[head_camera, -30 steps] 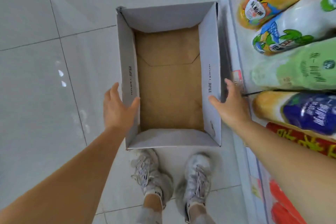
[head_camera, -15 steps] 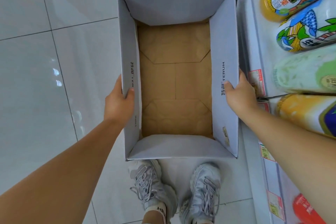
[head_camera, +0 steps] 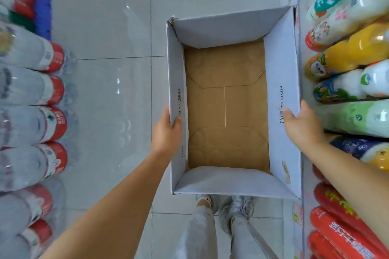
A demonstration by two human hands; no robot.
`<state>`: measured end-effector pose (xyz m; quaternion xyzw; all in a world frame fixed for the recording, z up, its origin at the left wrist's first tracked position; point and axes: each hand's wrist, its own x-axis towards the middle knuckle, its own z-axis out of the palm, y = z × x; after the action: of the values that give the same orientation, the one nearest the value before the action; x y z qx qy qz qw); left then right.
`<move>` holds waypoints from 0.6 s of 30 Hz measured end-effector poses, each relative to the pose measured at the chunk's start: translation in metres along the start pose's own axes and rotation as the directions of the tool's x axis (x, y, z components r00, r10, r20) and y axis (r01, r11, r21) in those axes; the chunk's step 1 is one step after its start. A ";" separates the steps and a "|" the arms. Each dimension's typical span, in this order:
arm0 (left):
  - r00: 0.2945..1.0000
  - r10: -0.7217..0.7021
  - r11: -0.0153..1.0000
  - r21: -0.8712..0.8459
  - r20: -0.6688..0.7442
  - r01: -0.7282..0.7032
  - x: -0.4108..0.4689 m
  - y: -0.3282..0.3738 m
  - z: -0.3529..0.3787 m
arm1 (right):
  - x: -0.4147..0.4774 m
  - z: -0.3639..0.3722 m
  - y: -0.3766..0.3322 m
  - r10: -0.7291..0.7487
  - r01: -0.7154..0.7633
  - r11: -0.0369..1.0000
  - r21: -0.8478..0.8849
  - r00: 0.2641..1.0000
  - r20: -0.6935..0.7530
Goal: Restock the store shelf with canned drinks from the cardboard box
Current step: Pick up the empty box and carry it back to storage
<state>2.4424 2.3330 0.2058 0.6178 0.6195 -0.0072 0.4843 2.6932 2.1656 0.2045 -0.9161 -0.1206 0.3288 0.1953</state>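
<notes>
Looking down a shop aisle: pale tiled floor, water bottles stacked at 9 o'clock, juice bottles on a shelf at 3 o'clock. In the centre is an open cardboard box, its brown bottom bare and no cans visible. It is likely light, with thin walls that bend. The left hand pinches the left wall and the right hand pinches the right wall, thumbs inside. The right wall runs just beside the shelf edge. Open floor lies from 10 to 12 o'clock.
</notes>
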 end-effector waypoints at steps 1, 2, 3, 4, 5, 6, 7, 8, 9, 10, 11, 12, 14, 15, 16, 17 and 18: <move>1.000 -0.008 1.000 -0.015 -0.014 0.008 -0.017 0.010 -0.019 | -0.018 -0.016 -0.019 -0.013 0.013 1.000 -0.014 1.000 0.006; 0.999 -0.020 0.999 -0.029 -0.033 0.019 -0.035 0.020 -0.038 | -0.037 -0.031 -0.038 -0.024 0.025 1.000 -0.019 1.000 0.007; 0.998 -0.031 0.999 -0.046 -0.059 0.028 -0.055 0.029 -0.059 | -0.056 -0.045 -0.056 -0.046 0.046 0.999 -0.024 0.999 0.006; 0.996 -0.033 0.997 -0.065 -0.081 0.027 -0.075 0.037 -0.080 | -0.075 -0.057 -0.073 -0.073 0.073 0.997 -0.031 0.997 0.002; 0.995 -0.028 0.996 -0.088 -0.100 0.019 -0.095 0.044 -0.100 | -0.093 -0.069 -0.089 -0.103 0.103 0.994 -0.041 0.995 -0.002; 0.993 -0.025 0.994 -0.106 -0.117 0.012 -0.116 0.049 -0.120 | -0.112 -0.079 -0.104 -0.128 0.127 0.991 -0.049 0.992 0.000; 0.990 -0.026 0.992 -0.123 -0.139 0.009 -0.137 0.052 -0.140 | -0.131 -0.089 -0.118 -0.155 0.155 0.986 -0.055 0.988 0.008; 0.986 -0.035 0.990 -0.142 -0.162 0.011 -0.158 0.054 -0.159 | -0.150 -0.098 -0.132 -0.181 0.182 0.982 -0.056 0.983 0.019; 0.981 -0.045 0.987 -0.163 -0.187 0.014 -0.181 0.054 -0.176 | -0.171 -0.106 -0.145 -0.213 0.215 0.975 -0.059 0.977 0.031; 0.974 -0.055 0.983 -0.183 -0.219 0.014 -0.203 0.052 -0.191 | -0.190 -0.113 -0.157 -0.249 0.251 0.966 -0.068 0.968 0.045; 0.965 -0.070 0.979 -0.204 -0.254 0.018 -0.228 0.049 -0.206 | -0.211 -0.119 -0.168 -0.286 0.291 0.953 -0.085 0.956 0.067; 0.953 -0.090 0.974 -0.226 -0.289 0.024 -0.252 0.044 -0.218 | -0.232 -0.123 -0.178 -0.320 0.328 0.940 -0.096 0.943 0.093; 0.924 -0.144 0.963 -0.265 -0.354 0.048 -0.298 0.029 -0.234 | -0.267 -0.126 -0.188 -0.394 0.410 0.905 -0.110 0.908 0.141; 0.906 -0.174 0.956 -0.287 -0.387 0.061 -0.320 0.020 -0.239 | -0.283 -0.125 -0.191 -0.432 0.452 0.885 -0.110 0.887 0.165; 0.884 -0.207 0.946 -0.315 -0.418 0.073 -0.343 0.008 -0.242 | -0.299 -0.122 -0.194 -0.469 0.495 0.862 -0.107 0.861 0.198; 0.860 -0.241 0.935 -0.346 -0.450 0.081 -0.366 -0.006 -0.244 | -0.315 -0.117 -0.197 -0.509 0.542 0.834 -0.101 0.828 0.236; 0.835 -0.277 0.921 -0.378 -0.476 0.090 -0.389 -0.019 -0.244 | -0.331 -0.112 -0.200 -0.538 0.582 0.807 -0.102 0.796 0.277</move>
<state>2.1929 2.1819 0.5610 0.4401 0.7760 0.2204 0.3945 2.4977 2.1978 0.5550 -0.8072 -0.4388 0.3493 0.1839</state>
